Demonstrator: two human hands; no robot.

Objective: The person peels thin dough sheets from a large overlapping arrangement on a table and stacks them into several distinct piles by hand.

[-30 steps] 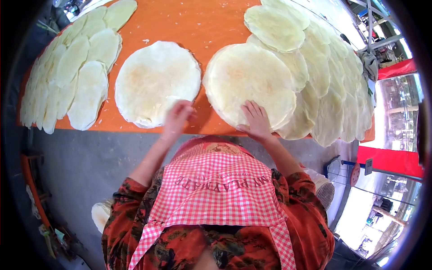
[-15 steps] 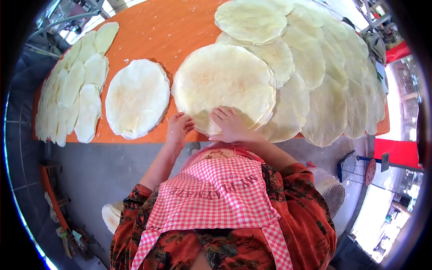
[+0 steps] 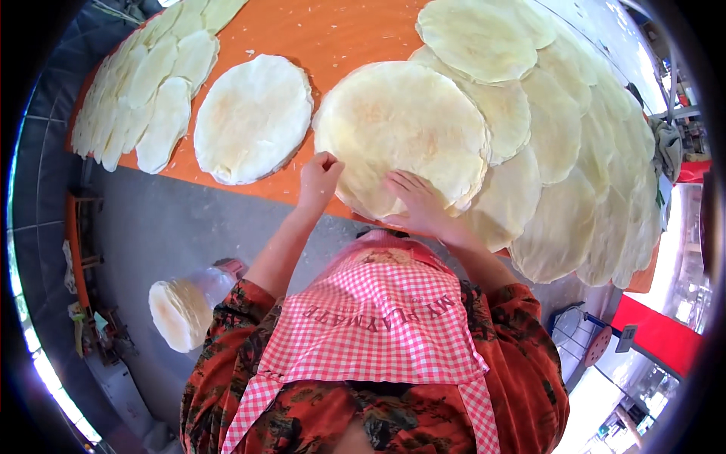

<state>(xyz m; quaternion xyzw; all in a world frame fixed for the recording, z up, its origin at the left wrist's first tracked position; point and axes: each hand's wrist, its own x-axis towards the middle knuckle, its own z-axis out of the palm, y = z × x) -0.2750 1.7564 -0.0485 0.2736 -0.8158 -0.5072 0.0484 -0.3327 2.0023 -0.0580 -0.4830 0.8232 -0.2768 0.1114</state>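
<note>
A stack of large, round, thin flatbreads (image 3: 408, 121) lies in front of me near the table's front edge, pale cream with light brown patches. My right hand (image 3: 417, 198) rests flat on its near part, fingers stretched out. At the stack's left edge my left hand (image 3: 321, 180) is closed, its fingertips pressed together; whatever they may grip is too small to make out. To the left sits a whiter stack of flatbreads (image 3: 253, 117). On the right, thin flatbread sheets (image 3: 556, 234) overlap one another in a wide spread.
An orange table covering (image 3: 302, 38) lies beneath the flatbreads. At the far left, several smaller sheets (image 3: 144, 83) overlap. Below the table, another round stack (image 3: 180, 314) stands near the floor on the left. A blue-framed rack (image 3: 578, 333) is at the right.
My left hand has gone from loosely curled fingers to a closed pinch beside the stack. My right hand stays flat on it. The view has turned and shifted.
</note>
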